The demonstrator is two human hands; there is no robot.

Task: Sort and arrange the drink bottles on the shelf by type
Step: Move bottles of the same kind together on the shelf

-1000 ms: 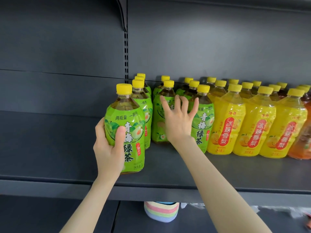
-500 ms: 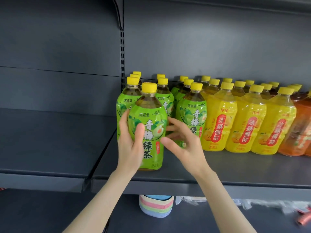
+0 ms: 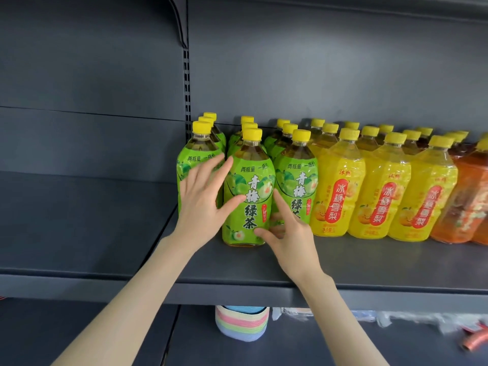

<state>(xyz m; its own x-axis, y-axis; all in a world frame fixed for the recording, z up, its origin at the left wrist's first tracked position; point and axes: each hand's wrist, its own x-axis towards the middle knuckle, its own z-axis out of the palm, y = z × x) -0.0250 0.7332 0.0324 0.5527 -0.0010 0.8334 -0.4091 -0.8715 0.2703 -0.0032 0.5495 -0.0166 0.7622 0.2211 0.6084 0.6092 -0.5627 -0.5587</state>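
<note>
A green-labelled tea bottle (image 3: 248,196) with a yellow cap stands upright on the dark grey shelf (image 3: 369,265), at the front of the middle green row. My left hand (image 3: 203,204) lies against its left side with straight spread fingers, thumb on the label. My right hand (image 3: 287,231) touches its lower right side, fingers loosely extended. More green tea bottles (image 3: 298,186) stand in rows beside and behind it. Yellow pear-drink bottles (image 3: 338,191) fill the rows to the right, then orange-labelled bottles (image 3: 472,199) at the far right.
The neighbouring shelf board (image 3: 79,225) at the left is bare and sits slightly lower. A perforated upright (image 3: 187,93) divides the two bays. Below the shelf stand a striped pastel container (image 3: 241,323) and some crumpled plastic (image 3: 396,318).
The green bottle has moved right and back into the middle front slot and now stands on the shelf. My left hand has loosened from a grip to flat fingers; my right hand came to its base.
</note>
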